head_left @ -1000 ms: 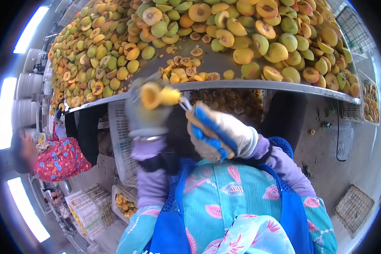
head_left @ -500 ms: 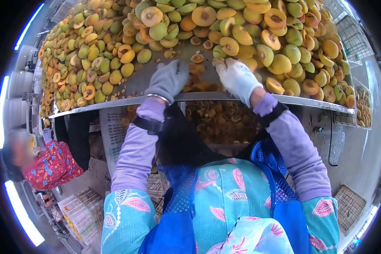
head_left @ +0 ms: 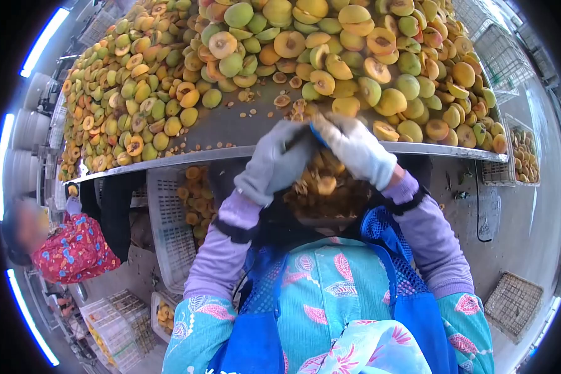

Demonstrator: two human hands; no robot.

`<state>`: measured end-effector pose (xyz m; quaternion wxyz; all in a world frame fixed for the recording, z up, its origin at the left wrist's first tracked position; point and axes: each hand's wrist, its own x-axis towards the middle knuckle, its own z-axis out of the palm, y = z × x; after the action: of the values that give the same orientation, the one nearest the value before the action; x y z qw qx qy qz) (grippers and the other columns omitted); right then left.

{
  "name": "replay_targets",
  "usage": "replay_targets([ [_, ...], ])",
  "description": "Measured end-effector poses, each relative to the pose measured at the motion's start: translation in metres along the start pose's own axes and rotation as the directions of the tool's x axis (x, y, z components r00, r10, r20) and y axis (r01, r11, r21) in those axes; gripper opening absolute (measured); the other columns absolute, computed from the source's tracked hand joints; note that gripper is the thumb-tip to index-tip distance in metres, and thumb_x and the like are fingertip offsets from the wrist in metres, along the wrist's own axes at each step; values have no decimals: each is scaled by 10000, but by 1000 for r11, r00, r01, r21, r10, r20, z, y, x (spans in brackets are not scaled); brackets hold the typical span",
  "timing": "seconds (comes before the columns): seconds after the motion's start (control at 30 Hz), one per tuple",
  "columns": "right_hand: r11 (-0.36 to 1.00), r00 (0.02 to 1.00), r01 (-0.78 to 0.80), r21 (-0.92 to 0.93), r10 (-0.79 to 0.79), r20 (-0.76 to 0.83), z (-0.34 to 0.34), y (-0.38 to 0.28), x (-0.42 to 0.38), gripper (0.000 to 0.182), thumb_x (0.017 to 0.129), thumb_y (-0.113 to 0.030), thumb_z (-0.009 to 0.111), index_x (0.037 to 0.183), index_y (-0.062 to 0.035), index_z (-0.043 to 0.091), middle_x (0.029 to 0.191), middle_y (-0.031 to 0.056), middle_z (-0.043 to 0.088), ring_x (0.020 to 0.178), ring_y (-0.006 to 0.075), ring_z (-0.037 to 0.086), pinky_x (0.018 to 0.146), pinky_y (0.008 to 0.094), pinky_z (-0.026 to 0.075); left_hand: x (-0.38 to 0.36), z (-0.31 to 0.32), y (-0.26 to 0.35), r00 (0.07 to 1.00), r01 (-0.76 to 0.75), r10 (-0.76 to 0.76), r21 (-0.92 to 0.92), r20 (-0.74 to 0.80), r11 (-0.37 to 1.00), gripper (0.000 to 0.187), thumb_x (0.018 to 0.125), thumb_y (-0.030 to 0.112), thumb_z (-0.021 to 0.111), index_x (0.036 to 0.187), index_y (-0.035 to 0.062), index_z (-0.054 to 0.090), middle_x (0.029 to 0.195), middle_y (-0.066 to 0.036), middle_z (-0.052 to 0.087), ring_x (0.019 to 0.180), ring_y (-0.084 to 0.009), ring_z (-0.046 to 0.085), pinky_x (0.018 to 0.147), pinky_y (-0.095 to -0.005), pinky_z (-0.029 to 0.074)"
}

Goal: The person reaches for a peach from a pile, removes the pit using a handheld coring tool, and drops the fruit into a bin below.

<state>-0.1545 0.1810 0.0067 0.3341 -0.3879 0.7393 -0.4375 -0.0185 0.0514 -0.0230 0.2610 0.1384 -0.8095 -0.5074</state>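
Observation:
My left hand (head_left: 280, 156), in a grey glove, is closed near the table's metal edge (head_left: 230, 151); what it holds, if anything, is hidden. Close beside it on the right, my right hand (head_left: 358, 146), in a whitish glove, has its fingers curled round a small blue object (head_left: 318, 134), mostly hidden. Around the fingertips lie bits of fruit and pits (head_left: 298, 111). Below the hands, peels and fruit pieces (head_left: 326, 185) fill a container under the edge. Halved yellow-green fruit (head_left: 290, 44) is heaped on the table beyond.
At the left, a co-worker in a red patterned top (head_left: 75, 249) stands by the table. A white crate (head_left: 168, 224) is below the edge. Another crate of fruit (head_left: 523, 156) stands at the right, and a basket (head_left: 513, 303) sits on the floor.
Both hands have drawn together and back over the table's edge. The blue object has come into view between them. Fruit pieces now show between and under the hands, some blurred as if falling.

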Motion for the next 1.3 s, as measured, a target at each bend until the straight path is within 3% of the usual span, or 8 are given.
replay_targets([
  [0.23, 987, 995, -102, -122, 100, -25, -12, -33, 22, 545, 955, -495, 456, 1052, 15, 618, 928, 259, 647, 948, 402, 621, 825, 437, 475, 70, -41, -13, 960, 254, -279, 345, 25, 904, 294, 868, 285, 642, 1008, 31, 683, 1031, -193, 646, 931, -334, 631, 825, -380, 499],
  [0.63, 935, 972, -228, -273, 236, -4, 20, 6, 68, 631, 959, -538, 404, 1155, 29, 598, 1140, 282, 616, 1082, 421, 582, 895, 447, 467, 66, 1, -49, 696, -475, -169, 624, 698, 621, 285, 832, 277, 604, 1012, 69, 679, 993, -194, 679, 1005, -339, 632, 837, -381, 513],
  [0.7, 940, 975, -222, -259, 222, -27, 13, 18, 70, 681, 943, -586, 412, 1175, 29, 593, 1114, 236, 639, 997, 356, 630, 837, 417, 497, 63, -2, -45, 747, -386, -12, 449, 665, 806, 314, 838, 290, 622, 1057, 72, 679, 977, -173, 689, 964, -297, 654, 813, -347, 509],
  [0.73, 938, 938, -341, -62, 344, 52, 6, 21, 71, 703, 934, -610, 416, 1175, 25, 596, 1092, 210, 638, 963, 306, 627, 815, 394, 500, 54, 1, 8, 841, 282, -363, 246, 402, 927, 321, 881, 283, 623, 1087, 41, 668, 948, -137, 697, 913, -216, 652, 798, -318, 493],
  [0.8, 873, 913, -401, 279, 404, 49, -1, 6, 51, 750, 917, -664, 411, 1156, 20, 609, 977, 146, 634, 863, 196, 595, 732, 352, 494, 46, 6, 13, 784, 443, -484, 196, 389, 875, 339, 913, 297, 618, 1079, 5, 663, 944, -94, 690, 904, -147, 607, 790, -299, 478],
  [0.9, 994, 990, -69, 80, 78, -117, -2, 17, 31, 655, 949, -583, 448, 1127, 24, 619, 910, 159, 655, 871, 242, 603, 787, 365, 478, 26, 17, 13, 900, 328, -246, -186, 360, 926, 331, 877, 239, 680, 1091, -13, 654, 990, -105, 690, 903, -138, 613, 825, -298, 485],
  [1.1, 970, 841, 176, -165, -236, -487, -74, -42, 62, 451, 917, -431, 576, 901, 18, 614, 830, 259, 643, 830, 433, 625, 722, 457, 493, 123, -53, 28, 940, -304, 342, 486, 11, 819, 191, 821, 115, 671, 981, 11, 663, 903, -172, 669, 851, -267, 662, 786, -369, 524],
  [1.3, 869, 790, 32, -494, -324, -520, -155, -36, 218, 429, 883, -430, 593, 1010, -20, 597, 977, 232, 654, 940, 422, 613, 821, 457, 476, 341, -147, -41, 966, 128, 119, 825, -229, 551, 688, 880, 652, 414, 1319, 139, 548, 1324, -203, 543, 1245, -384, 483, 1064, -442, 363],
])
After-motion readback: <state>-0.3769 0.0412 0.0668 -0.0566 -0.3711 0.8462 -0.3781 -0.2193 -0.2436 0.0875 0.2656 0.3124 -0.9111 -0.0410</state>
